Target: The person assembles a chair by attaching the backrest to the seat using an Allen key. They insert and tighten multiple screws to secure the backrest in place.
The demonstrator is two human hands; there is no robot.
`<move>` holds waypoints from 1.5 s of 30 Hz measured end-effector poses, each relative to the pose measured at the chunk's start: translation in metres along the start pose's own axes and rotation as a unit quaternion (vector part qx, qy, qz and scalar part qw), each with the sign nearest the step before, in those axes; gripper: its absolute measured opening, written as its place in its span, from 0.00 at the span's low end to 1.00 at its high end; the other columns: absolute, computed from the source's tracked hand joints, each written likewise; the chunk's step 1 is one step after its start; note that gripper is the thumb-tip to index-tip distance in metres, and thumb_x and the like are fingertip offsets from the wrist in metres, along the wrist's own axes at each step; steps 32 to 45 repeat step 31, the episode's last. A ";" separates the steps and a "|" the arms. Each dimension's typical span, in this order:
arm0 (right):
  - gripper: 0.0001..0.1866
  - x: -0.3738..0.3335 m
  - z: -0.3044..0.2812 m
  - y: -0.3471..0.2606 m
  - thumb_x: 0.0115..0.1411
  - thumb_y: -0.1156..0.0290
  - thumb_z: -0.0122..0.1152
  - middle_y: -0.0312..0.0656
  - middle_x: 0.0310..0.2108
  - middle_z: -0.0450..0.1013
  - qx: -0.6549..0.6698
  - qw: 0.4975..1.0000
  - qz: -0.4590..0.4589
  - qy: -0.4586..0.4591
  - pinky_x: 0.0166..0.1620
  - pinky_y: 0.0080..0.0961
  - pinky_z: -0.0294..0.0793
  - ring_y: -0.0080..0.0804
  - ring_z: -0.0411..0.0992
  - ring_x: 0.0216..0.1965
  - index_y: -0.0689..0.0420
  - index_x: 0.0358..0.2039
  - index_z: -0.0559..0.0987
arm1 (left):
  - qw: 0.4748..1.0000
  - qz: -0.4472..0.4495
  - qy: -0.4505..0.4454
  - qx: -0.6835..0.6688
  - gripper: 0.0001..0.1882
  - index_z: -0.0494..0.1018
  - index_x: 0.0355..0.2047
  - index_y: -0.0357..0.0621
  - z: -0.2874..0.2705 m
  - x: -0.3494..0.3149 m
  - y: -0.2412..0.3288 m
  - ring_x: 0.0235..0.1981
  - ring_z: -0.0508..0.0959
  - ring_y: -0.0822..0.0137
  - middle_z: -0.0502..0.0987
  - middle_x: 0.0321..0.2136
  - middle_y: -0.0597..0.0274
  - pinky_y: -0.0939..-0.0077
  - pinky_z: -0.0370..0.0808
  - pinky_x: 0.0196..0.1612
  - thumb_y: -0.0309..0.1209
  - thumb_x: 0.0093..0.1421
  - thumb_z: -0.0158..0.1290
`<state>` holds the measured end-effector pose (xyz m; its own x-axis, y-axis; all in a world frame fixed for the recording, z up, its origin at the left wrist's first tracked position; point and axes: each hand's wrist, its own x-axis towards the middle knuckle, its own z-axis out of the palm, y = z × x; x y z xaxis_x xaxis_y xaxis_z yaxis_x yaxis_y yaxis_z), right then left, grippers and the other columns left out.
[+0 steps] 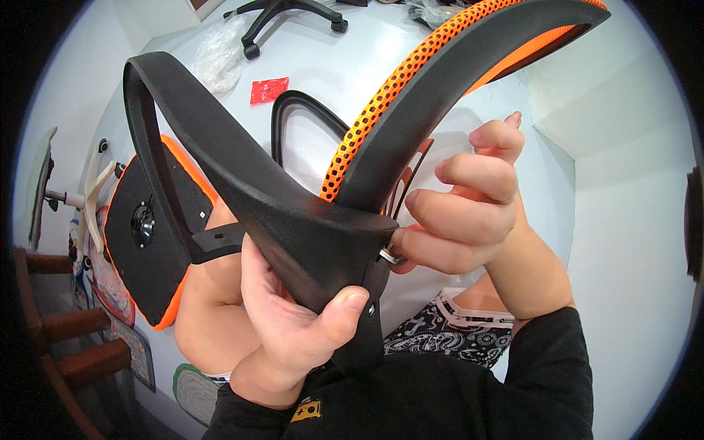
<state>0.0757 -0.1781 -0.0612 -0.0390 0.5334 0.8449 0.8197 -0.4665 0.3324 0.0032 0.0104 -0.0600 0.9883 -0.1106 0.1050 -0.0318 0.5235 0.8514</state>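
My left hand point(301, 315) is wrapped round the lower end of a black plastic chair armrest point(249, 191), thumb across its near side. The armrest lies against the black frame of a chair backrest point(403, 132) with orange mesh, which rises to the upper right. A bolt hole shows beside my left thumb. My right hand point(462, 213) is at the joint with fingers curled; its index finger and thumb close on a small bent silver metal piece point(391, 257), which looks like a hex key. The rest of that piece is hidden behind the fingers and frame.
A chair seat point(139, 235), black underside showing and orange edged, stands on the left. Behind the armrest is another black loop-shaped armrest point(286, 125). Farther off lie a red packet point(269, 91), clear plastic wrapping point(220, 59) and a black wheeled chair base point(271, 18).
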 end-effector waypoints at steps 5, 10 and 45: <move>0.06 -0.005 0.001 -0.018 0.45 0.58 0.60 0.21 0.32 0.72 0.031 0.992 0.117 0.024 0.42 0.36 0.56 0.23 0.65 0.33 0.39 0.25 0.76 | 1.000 -0.004 -0.004 0.014 0.38 0.51 0.53 0.34 0.001 0.001 0.002 0.45 0.72 0.63 0.67 0.44 0.52 0.70 0.70 0.48 0.29 0.46 0.61; 0.09 -0.003 0.004 -0.018 0.49 0.53 0.59 0.24 0.35 0.72 0.020 0.992 0.120 0.028 0.43 0.35 0.57 0.22 0.66 0.32 0.41 0.27 0.77 | 0.999 0.022 0.000 0.023 0.37 0.52 0.52 0.34 0.000 0.001 -0.001 0.45 0.72 0.64 0.67 0.44 0.52 0.71 0.70 0.49 0.28 0.46 0.60; 0.13 0.009 -0.013 0.020 0.45 0.47 0.55 0.27 0.28 0.66 -0.061 0.995 -0.032 -0.074 0.37 0.31 0.58 0.24 0.65 0.27 0.41 0.23 0.73 | 0.997 0.048 -0.039 0.037 0.39 0.51 0.54 0.33 -0.002 0.005 -0.004 0.45 0.72 0.64 0.68 0.44 0.50 0.74 0.70 0.48 0.28 0.47 0.61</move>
